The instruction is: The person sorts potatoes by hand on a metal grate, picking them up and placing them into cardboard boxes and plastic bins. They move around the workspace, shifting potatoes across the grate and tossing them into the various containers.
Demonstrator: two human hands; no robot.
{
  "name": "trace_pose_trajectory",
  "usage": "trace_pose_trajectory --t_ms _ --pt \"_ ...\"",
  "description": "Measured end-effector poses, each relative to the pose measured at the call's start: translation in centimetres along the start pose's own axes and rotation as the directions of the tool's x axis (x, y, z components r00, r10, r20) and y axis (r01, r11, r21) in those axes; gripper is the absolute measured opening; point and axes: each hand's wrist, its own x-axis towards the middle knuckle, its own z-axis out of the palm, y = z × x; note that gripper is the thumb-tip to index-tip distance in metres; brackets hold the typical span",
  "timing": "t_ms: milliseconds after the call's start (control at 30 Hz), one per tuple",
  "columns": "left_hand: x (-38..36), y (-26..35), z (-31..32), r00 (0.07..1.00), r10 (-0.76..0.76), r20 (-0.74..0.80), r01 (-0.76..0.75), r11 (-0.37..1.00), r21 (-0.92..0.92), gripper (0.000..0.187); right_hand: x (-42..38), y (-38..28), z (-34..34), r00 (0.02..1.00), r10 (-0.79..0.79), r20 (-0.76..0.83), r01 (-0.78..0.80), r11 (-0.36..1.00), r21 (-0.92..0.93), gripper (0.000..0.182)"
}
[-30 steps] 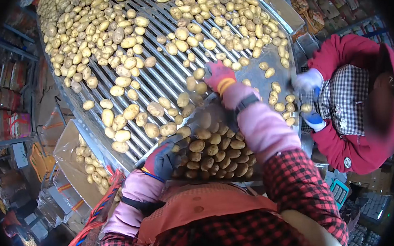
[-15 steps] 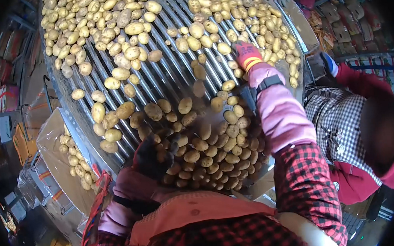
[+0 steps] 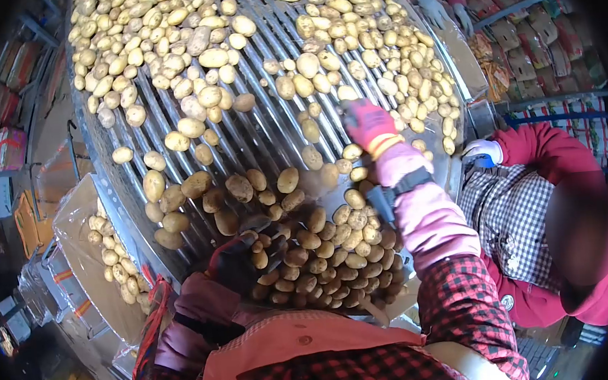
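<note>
Pulled back toward the wearer since half a second earlier, the right hand had left the band of potatoes at the right and now hung over the slatted metal bed, just beside a few loose potatoes. Motion blur hid its fingers, so I could not tell whether they were apart, together or clamped on anything. Low at the near end of the bed, the left hand sat in shadow right against other potatoes; whether it gripped one could not be told either. Potatoes lay thickly over the far part of the slats and thinly nearer the wearer, while a mounded heap lay close in front of the apron. Beyond the right forearm, a co-worker's gloved hand was near the bed's side. To my judgement, the main danger was spillage: the heap looked rounded, so a hard sweep could have sent potatoes rolling off it. Knocks against the metal might also have bruised them, and a fingertip pushed carelessly between slats could have caught. Poor light around the left hand made a misjudged grip more likely there.
</note>
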Motion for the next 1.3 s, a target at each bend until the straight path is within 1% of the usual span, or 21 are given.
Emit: trace_pose_trajectory --t_ms 33,200,300,333,367,400,433,467,533,600,700,800,867,967,1067,1100,1133,1167,1200,1233,1300 --pt "0.0 -0.1 0.4 1.000 -0.005 -0.021 0.006 0.999 0.053 0.045 -0.5 -2.1 -0.8 0.997 -0.038 0.066 0.052 0.971 -0.233 0.035" --pt "-0.4 -0.5 1.0 0.996 0.080 -0.043 -0.081 0.996 -0.035 0.045 4.2 -2.4 1.8 0.991 0.009 0.131 0.038 0.936 -0.350 0.031" --pt "-0.2 0.6 2.7 0.987 0.056 -0.149 -0.060 0.998 -0.021 0.048 3.1 -1.9 1.4 0.995 -0.039 -0.092 0.026 0.991 -0.133 0.027" --pt "-0.1 0.8 3.0 0.983 0.041 -0.180 -0.046 0.999 -0.024 0.050 1.6 -4.2 -0.7 0.998 0.040 -0.039 -0.039 0.999 0.024 0.030" --pt "0.0 0.8 3.2 0.977 0.022 -0.213 -0.030 0.999 -0.032 0.052 -0.8 -5.6 -0.4 0.983 -0.057 -0.177 0.087 0.983 0.164 0.031" --pt "0.3 0.7 3.2 0.981 0.031 -0.194 -0.039 0.998 -0.039 0.053 -3.6 -9.1 -2.9 0.994 -0.084 -0.067 0.103 0.915 0.389 0.019" --pt "0.7 0.6 3.3 0.984 0.036 -0.173 -0.044 0.998 -0.044 0.054 -6.3 -11.4 -2.3 0.958 -0.271 -0.097 0.288 0.917 0.277 0.024" --pt "0.8 0.3 3.4 0.988 0.039 -0.151 -0.046 0.998 -0.042 0.055 -8.3 -11.3 2.5 0.866 -0.461 -0.194 0.500 0.796 0.340 0.036" --pt "1.3 -0.2 1.7 0.997 0.044 -0.068 -0.055 0.984 -0.167 0.050 -13.4 -16.3 -0.4 0.863 -0.448 -0.235 0.432 0.412 0.802 0.045" --pt "0.8 0.2 1.4 0.996 0.068 -0.054 -0.078 0.978 -0.195 0.047 -14.6 -17.9 -0.6 0.772 -0.556 -0.308 0.603 0.487 0.632 0.045" --pt "-1.2 1.4 4.4 0.979 0.135 -0.155 -0.158 0.976 -0.150 0.043 -11.0 -16.0 -1.1 0.902 -0.420 -0.102 0.325 0.501 0.802 0.051" --pt "-1.8 1.6 6.3 0.950 0.189 -0.250 -0.230 0.962 -0.146 0.037 -3.2 -11.6 1.4 0.949 0.026 -0.315 0.092 0.931 0.354 0.062" --pt "-1.5 1.7 4.9 0.959 0.194 -0.207 -0.217 0.971 -0.097 0.032 1.2 -9.9 3.6 0.989 0.142 0.031 -0.144 0.944 0.296 0.054" --pt "-0.8 1.5 -0.9 0.978 0.179 0.109 -0.134 0.935 -0.328 0.026 0.6 -10.8 5.1 0.997 0.042 -0.061 -0.039 0.998 0.045 0.038" --pt "0.0 1.5 -1.8 0.962 0.218 0.167 -0.162 0.941 -0.297 0.031 -2.5 -11.4 3.5 0.993 -0.036 -0.109 0.058 0.977 0.207 0.019" --pt "0.1 1.6 -0.5 0.971 0.223 0.089 -0.191 0.941 -0.278 0.032 -4.3 -12.2 3.1 0.908 -0.243 -0.341 0.333 0.913 0.236 0.014" --pt "-0.2 1.7 1.8 0.975 0.224 0.010 -0.214 0.942 -0.258 0.032 -6.5 -14.5 2.8 0.829 -0.172 -0.532 0.447 0.775 0.447 0.013" --pt "-0.4 1.7 3.1 0.972 0.224 -0.071 -0.234 0.944 -0.232 0.032 -8.7 -16.5 1.5 0.882 -0.297 -0.366 0.439 0.800 0.410 0.014" --pt "0.4 1.7 0.4 0.973 0.228 -0.027 -0.229 0.955 -0.189 0.031 -11.6 -18.8 -2.2 0.852 -0.413 -0.323 0.520 0.744 0.420 0.037" --pt "0.0 2.0 1.3 0.972 0.210 -0.105 -0.228 0.950 -0.214 0.032 -14.0 -20.4 -1.4 0.892 -0.377 -0.251 0.423 0.497 0.757 0.037" --pt "-1.1 2.7 3.6 0.950 0.171 -0.261 -0.240 0.935 -0.262 0.032 -14.7 -21.3 -0.5 0.885 -0.385 -0.262 0.391 0.309 0.867 0.036"
